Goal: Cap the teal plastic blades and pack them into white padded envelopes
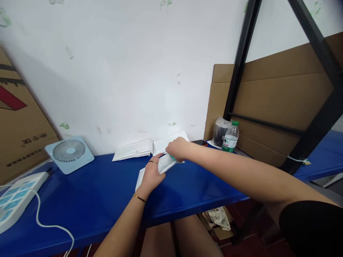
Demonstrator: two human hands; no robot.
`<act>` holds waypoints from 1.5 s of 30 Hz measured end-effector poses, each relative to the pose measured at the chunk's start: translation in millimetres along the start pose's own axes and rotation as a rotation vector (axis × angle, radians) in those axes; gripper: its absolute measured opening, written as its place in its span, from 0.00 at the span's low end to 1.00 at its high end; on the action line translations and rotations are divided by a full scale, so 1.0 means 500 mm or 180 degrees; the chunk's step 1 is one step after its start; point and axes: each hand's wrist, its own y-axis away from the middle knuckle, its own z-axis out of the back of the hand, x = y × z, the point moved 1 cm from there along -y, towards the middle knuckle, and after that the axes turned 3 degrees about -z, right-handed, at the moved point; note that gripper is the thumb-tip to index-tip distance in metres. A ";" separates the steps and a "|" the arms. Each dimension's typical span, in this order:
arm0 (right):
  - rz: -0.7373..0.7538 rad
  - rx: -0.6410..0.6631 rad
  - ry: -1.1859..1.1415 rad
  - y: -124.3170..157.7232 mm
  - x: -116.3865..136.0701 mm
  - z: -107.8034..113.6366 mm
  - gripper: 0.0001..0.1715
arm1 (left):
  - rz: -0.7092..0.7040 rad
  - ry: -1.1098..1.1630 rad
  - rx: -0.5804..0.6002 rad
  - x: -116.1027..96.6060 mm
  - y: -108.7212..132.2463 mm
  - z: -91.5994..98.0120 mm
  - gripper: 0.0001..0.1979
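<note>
My left hand (152, 175) is at the front middle of the blue table, its fingers and thumb closed around a white packet (165, 164). From under that hand sticks out a flat white piece (139, 178); I cannot tell if both are one thing. My right hand (178, 148) is a fist at the packet's far end. A small teal bit shows below its fingers, but what the fist holds is hidden. Behind the hands, white flat envelopes or folded papers lie in a left pile (134, 149) and a right pile (171, 142), partly covered by my right hand.
On the blue table (107, 200) stand a light-blue fan (70, 151) and a white power strip (21, 200) with a cable at left. A phone (200, 142), a bagged dark cup (221, 132) and a green-capped bottle (230, 137) are at right, by a black metal frame (239, 60).
</note>
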 end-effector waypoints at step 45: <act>0.0515 -0.0877 -0.3736 0.138 -0.043 -0.375 0.13 | -0.0782 -0.0443 0.1024 -0.165 0.197 -0.098 0.33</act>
